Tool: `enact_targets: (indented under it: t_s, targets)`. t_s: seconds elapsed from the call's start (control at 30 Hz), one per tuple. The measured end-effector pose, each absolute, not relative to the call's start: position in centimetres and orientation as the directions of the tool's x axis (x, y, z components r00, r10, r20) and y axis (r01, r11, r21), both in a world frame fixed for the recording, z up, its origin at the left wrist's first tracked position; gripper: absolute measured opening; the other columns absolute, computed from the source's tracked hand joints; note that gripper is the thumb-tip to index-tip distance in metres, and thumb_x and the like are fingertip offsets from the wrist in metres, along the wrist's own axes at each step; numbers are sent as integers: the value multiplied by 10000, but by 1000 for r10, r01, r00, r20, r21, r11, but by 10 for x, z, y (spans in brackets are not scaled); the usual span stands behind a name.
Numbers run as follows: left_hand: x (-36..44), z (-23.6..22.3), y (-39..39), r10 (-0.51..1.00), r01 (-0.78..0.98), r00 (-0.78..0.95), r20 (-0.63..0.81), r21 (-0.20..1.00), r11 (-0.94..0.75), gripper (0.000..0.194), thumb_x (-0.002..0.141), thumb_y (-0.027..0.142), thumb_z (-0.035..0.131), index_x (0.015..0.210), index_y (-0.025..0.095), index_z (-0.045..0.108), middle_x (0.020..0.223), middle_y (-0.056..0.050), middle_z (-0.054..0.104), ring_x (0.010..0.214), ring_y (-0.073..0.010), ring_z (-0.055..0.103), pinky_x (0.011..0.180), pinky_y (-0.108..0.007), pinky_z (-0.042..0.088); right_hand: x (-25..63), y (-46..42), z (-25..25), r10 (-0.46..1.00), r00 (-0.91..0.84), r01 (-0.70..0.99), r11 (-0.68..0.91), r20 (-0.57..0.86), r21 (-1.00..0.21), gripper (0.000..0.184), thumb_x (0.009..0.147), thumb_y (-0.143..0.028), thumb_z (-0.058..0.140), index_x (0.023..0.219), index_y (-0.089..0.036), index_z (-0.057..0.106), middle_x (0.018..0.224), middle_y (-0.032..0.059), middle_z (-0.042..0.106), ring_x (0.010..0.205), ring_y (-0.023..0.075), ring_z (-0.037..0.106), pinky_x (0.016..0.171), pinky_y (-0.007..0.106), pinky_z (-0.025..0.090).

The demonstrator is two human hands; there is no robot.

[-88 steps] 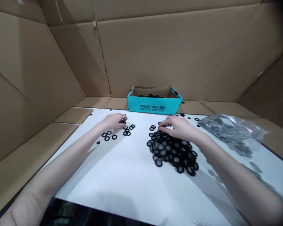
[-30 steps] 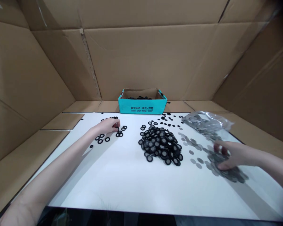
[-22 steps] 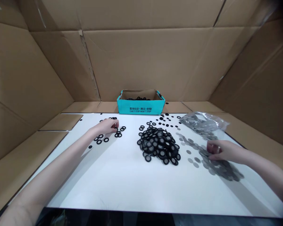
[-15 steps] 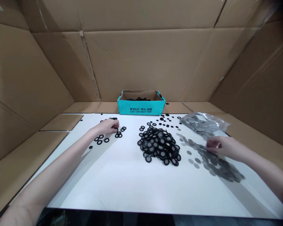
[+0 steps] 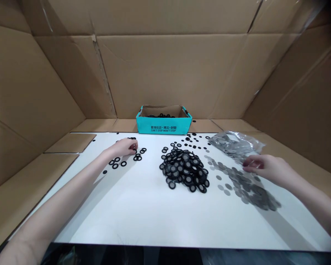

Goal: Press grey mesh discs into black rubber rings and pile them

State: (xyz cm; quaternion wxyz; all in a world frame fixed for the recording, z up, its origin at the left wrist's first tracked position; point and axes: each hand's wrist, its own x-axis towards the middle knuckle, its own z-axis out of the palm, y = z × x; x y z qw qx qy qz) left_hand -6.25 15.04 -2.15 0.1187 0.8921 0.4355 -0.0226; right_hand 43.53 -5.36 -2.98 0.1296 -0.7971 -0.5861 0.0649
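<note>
At the left of the white table, my left hand is closed in a pinch, with a black ring at its fingertips. More black rings lie flat around that hand. On the right, my right hand hovers just above a spread of thin grey discs. Its fingers are pressed together; whatever is between them is hidden. Between the hands sits a heap of black rings with grey centres. A clear plastic bag holding more grey discs rests just beyond my right hand.
A turquoise open box with black rings inside stands at the back. Small black discs are scattered between it and the heap. Cardboard walls enclose the table at the back and both sides.
My right hand has lifted slightly off the grey discs and its fingers have drawn closer together. The left hand stays nearly in place. The whole view has shifted a little.
</note>
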Motion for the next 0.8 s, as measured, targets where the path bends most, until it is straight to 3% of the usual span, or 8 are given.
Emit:
enact_targets:
  t_s: [0.3,0.43,0.6,0.73,0.8]
  targets:
    - [-62,-18,150,784,762,614,-90,328,-559,281,954,417,640,960,136,645,885,-22,650,788,-147,619,768,-333,541,427,-54,-25,938,331,891,-276,100,-360,141,740,-390,645,680,-279,707,735,77,744,751,321,691,644,398,464]
    - [-54,-12,143,805,695,593,-29,522,-494,287,865,424,690,852,150,607,763,-17,661,701,-151,642,700,-304,540,397,-47,-15,944,285,857,-175,163,-485,251,751,-490,657,710,-245,693,721,81,735,707,290,671,662,396,477]
    - [-31,13,121,793,487,605,64,758,-433,332,795,453,697,884,152,590,774,-62,722,693,-169,714,640,-271,561,317,-23,13,959,128,741,76,252,-667,387,799,-599,638,856,-227,728,976,92,776,831,241,691,725,349,529]
    - [-9,44,95,763,331,628,151,836,-438,338,768,391,745,959,130,647,763,-59,736,661,-141,711,620,-245,568,244,-4,39,918,90,404,321,387,-857,336,690,-524,816,807,-227,711,761,48,743,717,210,675,679,354,526]
    - [-1,59,82,742,244,638,206,860,-449,324,759,345,763,983,137,657,733,-31,732,634,-121,702,596,-217,564,216,1,48,905,54,251,397,422,-883,332,647,-484,871,795,-239,704,679,10,712,653,184,651,655,347,520]
